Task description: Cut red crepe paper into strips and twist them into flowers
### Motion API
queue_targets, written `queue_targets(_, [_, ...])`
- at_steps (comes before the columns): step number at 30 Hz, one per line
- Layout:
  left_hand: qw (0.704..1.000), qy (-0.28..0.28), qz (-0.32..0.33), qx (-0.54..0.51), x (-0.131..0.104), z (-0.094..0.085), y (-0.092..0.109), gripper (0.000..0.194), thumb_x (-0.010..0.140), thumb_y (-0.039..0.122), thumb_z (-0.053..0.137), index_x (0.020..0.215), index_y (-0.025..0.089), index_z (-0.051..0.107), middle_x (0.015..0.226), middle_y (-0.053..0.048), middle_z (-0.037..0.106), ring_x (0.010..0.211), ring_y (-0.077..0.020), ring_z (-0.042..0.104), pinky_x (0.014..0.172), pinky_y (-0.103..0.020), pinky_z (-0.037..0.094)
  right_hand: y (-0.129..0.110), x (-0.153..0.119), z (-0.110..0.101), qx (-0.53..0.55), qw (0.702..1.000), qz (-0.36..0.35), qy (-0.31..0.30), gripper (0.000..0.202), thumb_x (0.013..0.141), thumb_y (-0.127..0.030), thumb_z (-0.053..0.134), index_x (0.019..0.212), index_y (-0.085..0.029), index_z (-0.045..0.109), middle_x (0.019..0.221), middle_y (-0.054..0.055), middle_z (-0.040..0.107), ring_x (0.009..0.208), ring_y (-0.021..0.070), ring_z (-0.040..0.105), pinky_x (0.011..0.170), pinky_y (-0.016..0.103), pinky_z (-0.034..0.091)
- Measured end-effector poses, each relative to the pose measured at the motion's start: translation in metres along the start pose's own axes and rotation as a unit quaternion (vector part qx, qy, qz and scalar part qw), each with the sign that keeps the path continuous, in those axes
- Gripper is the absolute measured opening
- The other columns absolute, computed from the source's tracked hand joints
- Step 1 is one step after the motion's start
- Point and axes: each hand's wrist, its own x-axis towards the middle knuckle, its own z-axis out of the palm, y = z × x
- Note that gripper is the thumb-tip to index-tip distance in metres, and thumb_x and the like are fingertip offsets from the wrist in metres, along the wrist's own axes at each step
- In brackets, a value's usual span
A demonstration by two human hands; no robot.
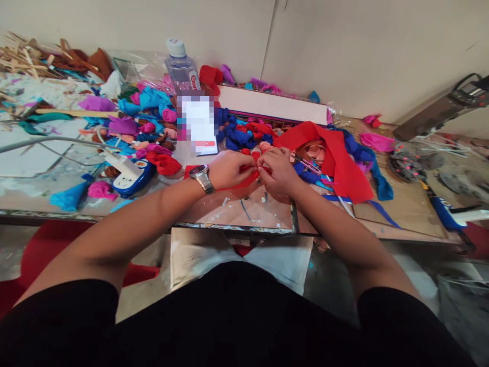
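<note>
Over the near middle of the table, my left hand [231, 171], with a metal watch [202, 178] on its wrist, pinches a red strip [244, 183] of cloth or crepe paper. My right hand [277, 171] grips the same strip, and the fingertips of both hands meet. Part of the strip hangs below the left fingers; the bit between the fingers is mostly hidden. To the right of my right hand a broad red band [344, 163] curves over the pile. Pink scissor-like handles [308, 165] lie beside that hand, partly covered.
A phone [200, 125] leans behind my left hand near a clear bottle [181, 66]. Rolled blue, pink and red pieces [153, 107] crowd the table's back. At left sits a blue-and-white power strip [132, 178] with a cable. A dark cylindrical device [439, 109] stands at right.
</note>
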Motion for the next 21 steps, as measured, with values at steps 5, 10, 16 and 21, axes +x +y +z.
queue_targets(5, [1.000, 0.006, -0.013, 0.024, 0.0003, 0.0004, -0.0028, 0.034, 0.104, 0.042, 0.058, 0.102, 0.022, 0.085, 0.084, -0.006, 0.081, 0.070, -0.0189, 0.066, 0.067, -0.033, 0.035, -0.0003, -0.0007, -0.0005, 0.010, 1.000, 0.004, 0.013, 0.007, 0.097, -0.029, 0.062, 0.096, -0.025, 0.068, 0.100, 0.008, 0.080, 0.116, 0.0321, 0.066, 0.105, 0.051, 0.032])
queue_targets(10, [1.000, 0.006, -0.015, 0.019, 0.0008, -0.0007, -0.0043, 0.036, 0.105, 0.041, 0.057, 0.103, 0.022, 0.087, 0.089, -0.008, 0.084, 0.073, -0.0198, 0.069, 0.069, -0.033, 0.037, -0.0002, 0.0001, -0.0022, -0.003, 1.000, 0.002, 0.018, 0.012, 0.101, -0.032, 0.061, 0.094, -0.025, 0.068, 0.100, 0.008, 0.080, 0.117, 0.0324, 0.065, 0.109, 0.053, 0.031])
queue_targets(16, [1.000, -0.006, -0.021, 0.003, 0.0007, -0.0017, -0.0048, 0.029, 0.096, 0.038, 0.063, 0.097, 0.022, 0.086, 0.084, -0.006, 0.083, 0.068, -0.0185, 0.067, 0.068, -0.033, 0.037, 0.0000, 0.0016, -0.0009, -0.001, 1.000, 0.003, 0.017, 0.009, 0.097, -0.028, 0.057, 0.091, -0.025, 0.063, 0.095, 0.008, 0.077, 0.109, 0.0305, 0.064, 0.105, 0.052, 0.033])
queue_targets(21, [0.999, -0.004, -0.030, -0.029, 0.0008, -0.0047, -0.0043, 0.033, 0.098, 0.044, 0.063, 0.098, 0.022, 0.087, 0.083, -0.005, 0.082, 0.068, -0.0174, 0.066, 0.068, -0.032, 0.038, 0.0019, 0.0014, 0.0004, -0.001, 1.000, -0.007, 0.022, 0.009, 0.097, -0.027, 0.056, 0.090, -0.025, 0.061, 0.095, 0.008, 0.076, 0.109, 0.0306, 0.065, 0.103, 0.052, 0.032])
